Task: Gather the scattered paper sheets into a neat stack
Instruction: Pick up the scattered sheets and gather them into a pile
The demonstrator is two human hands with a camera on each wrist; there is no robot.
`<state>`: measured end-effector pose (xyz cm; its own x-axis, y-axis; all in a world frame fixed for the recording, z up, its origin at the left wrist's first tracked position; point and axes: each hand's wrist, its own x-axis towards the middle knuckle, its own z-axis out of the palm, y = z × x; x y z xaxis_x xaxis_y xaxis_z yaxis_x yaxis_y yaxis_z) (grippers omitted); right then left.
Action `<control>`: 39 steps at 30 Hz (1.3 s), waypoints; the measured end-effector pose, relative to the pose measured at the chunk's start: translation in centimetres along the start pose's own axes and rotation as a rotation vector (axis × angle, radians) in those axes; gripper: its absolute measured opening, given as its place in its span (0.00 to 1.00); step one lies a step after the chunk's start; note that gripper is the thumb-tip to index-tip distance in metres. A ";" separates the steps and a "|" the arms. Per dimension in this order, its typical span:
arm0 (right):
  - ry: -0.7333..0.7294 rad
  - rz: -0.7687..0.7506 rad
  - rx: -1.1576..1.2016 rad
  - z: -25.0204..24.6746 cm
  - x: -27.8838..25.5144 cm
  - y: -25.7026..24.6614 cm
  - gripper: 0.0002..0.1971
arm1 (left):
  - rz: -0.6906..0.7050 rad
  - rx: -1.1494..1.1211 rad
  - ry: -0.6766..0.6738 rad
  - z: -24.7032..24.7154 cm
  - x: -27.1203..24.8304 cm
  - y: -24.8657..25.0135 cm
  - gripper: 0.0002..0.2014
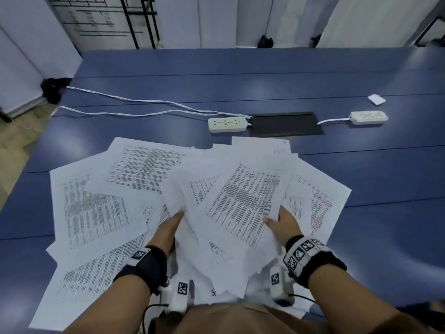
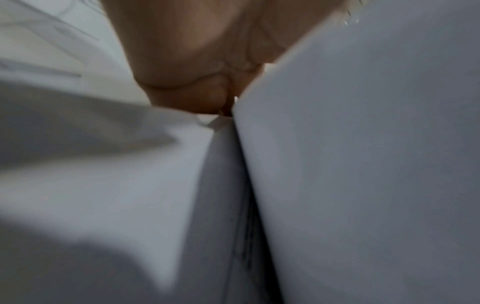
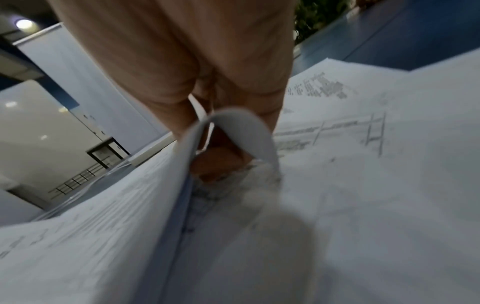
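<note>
The paper sheets (image 1: pixel 134 169) lie fanned out over the near part of the blue worktop (image 1: pixel 361 179), overlapping at every angle, corners poking out left, right and toward the far side. They are plain white office pages printed in dense black text, most of it set in tables and columns (too blurred to read from here). Some show a blank back.

In the middle, a bunch of these pages is lifted into a loose, crooked bundle (image 1: pixel 240 203), its sheets slipping past one another and not squared up. The left hand (image 1: pixel 168 227) takes the bundle's left edge, thumb lying along the top; the left wrist view shows the palm (image 2: pixel 187 47) pressed against white paper, the fingers hidden behind it. The right hand (image 1: pixel 283 221) grips the right edge, thumb on the printed face, and the right wrist view shows its fingers (image 3: pixel 218 162) curled under a page that arches up over them. Both wrists wear black straps with marker tags.

Farther back on the worktop sit two white power strips (image 1: pixel 227 124) with their cords, either side of a black cable hatch (image 1: pixel 286 124).
</note>
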<state>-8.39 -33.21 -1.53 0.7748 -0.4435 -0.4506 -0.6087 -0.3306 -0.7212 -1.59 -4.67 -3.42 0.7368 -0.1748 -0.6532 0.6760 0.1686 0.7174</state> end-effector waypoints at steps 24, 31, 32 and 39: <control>-0.032 0.076 -0.234 -3.4 2.7 -1.9 0.23 | 0.110 0.574 0.105 -1.2 1.0 -0.1 0.33; 0.079 0.294 -0.047 -0.1 1.5 -1.0 0.23 | 0.075 0.508 -0.039 -0.7 -0.7 -0.3 0.15; 0.108 0.292 -0.029 0.6 1.3 -1.0 0.22 | 0.061 0.470 -0.067 -0.5 -1.2 -0.1 0.13; 0.160 0.225 0.078 1.2 0.6 -2.6 0.24 | 0.021 0.480 -0.149 -1.0 -1.3 0.7 0.26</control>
<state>-6.12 -31.64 -0.55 0.5812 -0.6260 -0.5200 -0.7424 -0.1463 -0.6538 -2.07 -3.34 -2.36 0.7161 -0.3185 -0.6211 0.5523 -0.2856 0.7832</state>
